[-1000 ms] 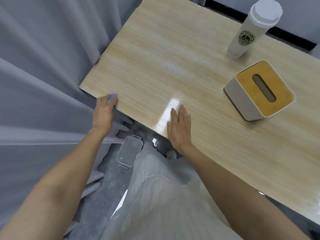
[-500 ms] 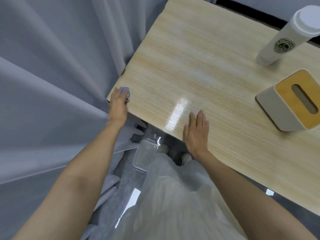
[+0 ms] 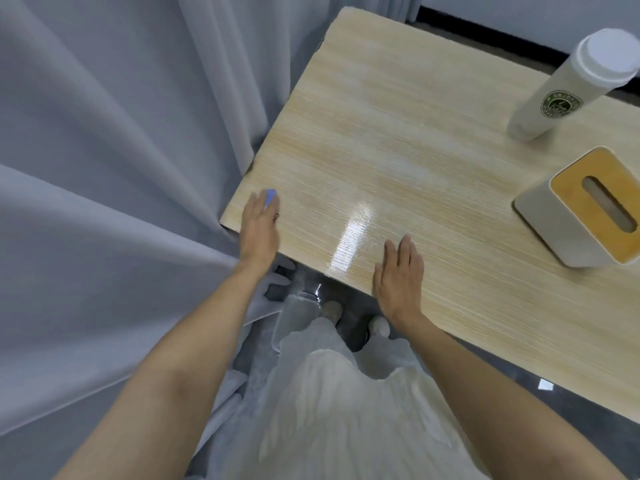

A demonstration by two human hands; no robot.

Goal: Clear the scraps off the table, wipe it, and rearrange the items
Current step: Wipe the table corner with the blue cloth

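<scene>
The light wooden table (image 3: 398, 143) fills the upper right of the view. My left hand (image 3: 259, 227) lies at its near left corner, pressing a small blue cloth (image 3: 270, 196) whose tip shows past my fingers. My right hand (image 3: 400, 276) rests flat on the table's near edge, fingers together, holding nothing. A white tumbler (image 3: 568, 88) with a green logo stands at the far right. Next to it sits a white tissue box (image 3: 585, 206) with an orange wooden lid.
Grey curtains (image 3: 114, 161) hang close against the table's left side. A clear plastic container (image 3: 296, 318) sits on the floor under the near edge, beside my feet. A small white scrap (image 3: 545, 385) lies on the dark floor at the right.
My left hand with the blue cloth has slid from the table's corner edge onto the tabletop. My right hand stays flat on the near edge. The view has shifted left.
</scene>
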